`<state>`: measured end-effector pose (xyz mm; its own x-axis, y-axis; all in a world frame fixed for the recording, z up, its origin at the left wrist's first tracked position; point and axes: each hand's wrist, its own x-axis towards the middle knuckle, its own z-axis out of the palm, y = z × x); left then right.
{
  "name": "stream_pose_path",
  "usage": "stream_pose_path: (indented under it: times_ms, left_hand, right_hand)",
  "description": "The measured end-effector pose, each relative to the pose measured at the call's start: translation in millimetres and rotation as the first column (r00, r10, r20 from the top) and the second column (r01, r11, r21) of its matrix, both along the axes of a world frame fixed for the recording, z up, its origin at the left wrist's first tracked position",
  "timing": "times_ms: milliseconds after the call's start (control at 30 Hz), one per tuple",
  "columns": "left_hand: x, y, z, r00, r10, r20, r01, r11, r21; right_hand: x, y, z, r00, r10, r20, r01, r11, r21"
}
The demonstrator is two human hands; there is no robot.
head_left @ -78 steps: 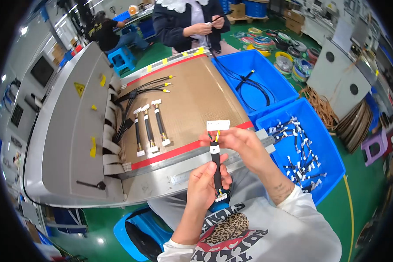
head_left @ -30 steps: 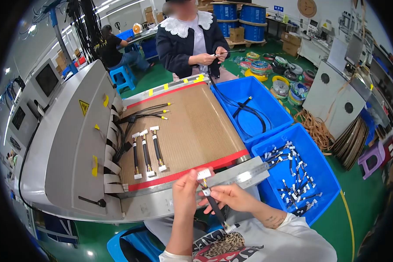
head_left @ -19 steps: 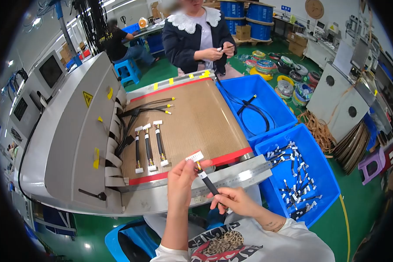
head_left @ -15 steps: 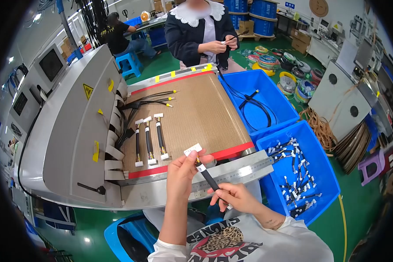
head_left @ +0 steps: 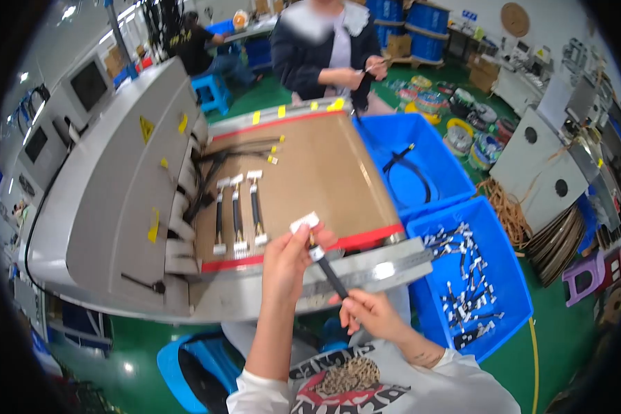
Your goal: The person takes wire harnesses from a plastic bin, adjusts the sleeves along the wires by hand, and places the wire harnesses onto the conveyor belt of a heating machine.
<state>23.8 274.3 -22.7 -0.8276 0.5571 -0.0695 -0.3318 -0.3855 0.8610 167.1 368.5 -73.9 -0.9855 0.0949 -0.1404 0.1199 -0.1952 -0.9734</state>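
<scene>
Between my two hands is a short black wire harness (head_left: 333, 277) with a white connector at its far end. My left hand (head_left: 287, 259) pinches it just below that connector, and my right hand (head_left: 374, 314) grips the sleeve near its lower end, which the fingers hide. Beyond my hands, on the brown conveyor belt (head_left: 317, 165), three similar harnesses (head_left: 237, 214) lie side by side with white connectors at both ends. Longer black cables with yellow tips (head_left: 245, 148) lie behind them, running toward the machine's opening.
The grey machine (head_left: 110, 200) stands at the left. To the right, a blue bin (head_left: 507, 331) holds many short harnesses, and another blue bin (head_left: 462, 181) contains a black cable. A person (head_left: 324, 55) handles a cable across the belt. A metal rail (head_left: 366, 270) edges the belt's near side.
The view has shifted slightly and blurred. My hands still hold the same harness; its connector end sits a little higher, and my right hand covers its lower end.
</scene>
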Motion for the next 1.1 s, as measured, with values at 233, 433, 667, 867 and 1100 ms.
stream_pose_path:
  times_ms: [233, 433, 667, 867, 1100]
  left_hand:
    - [-5, -6, -4, 0.999, -0.033, -0.04, 0.035, 0.998, 0.06]
    - [-6, -7, -5, 0.999, -0.02, -0.048, 0.021, 0.999, 0.024]
    - [-10, -9, -10, 0.996, -0.04, -0.084, 0.037, 0.999, -0.038]
    - [-7, -2, -5, 0.996, -0.085, 0.002, 0.084, 0.99, 0.112]
    - [9, -5, -31, 0.976, -0.211, 0.049, 0.212, 0.977, -0.02]
  right_hand:
    - [2, -4, 2, 0.999, 0.012, -0.039, -0.012, 1.0, 0.004]
    - [2, -6, 1, 1.0, -0.024, -0.019, 0.024, 1.0, -0.002]
    - [3, -7, -1, 1.0, -0.029, -0.009, 0.029, 0.999, 0.018]
    - [-2, -4, -8, 0.998, -0.061, -0.031, 0.059, 0.996, -0.068]
    - [-9, 1, -7, 0.993, -0.078, -0.084, 0.071, 0.994, -0.086]
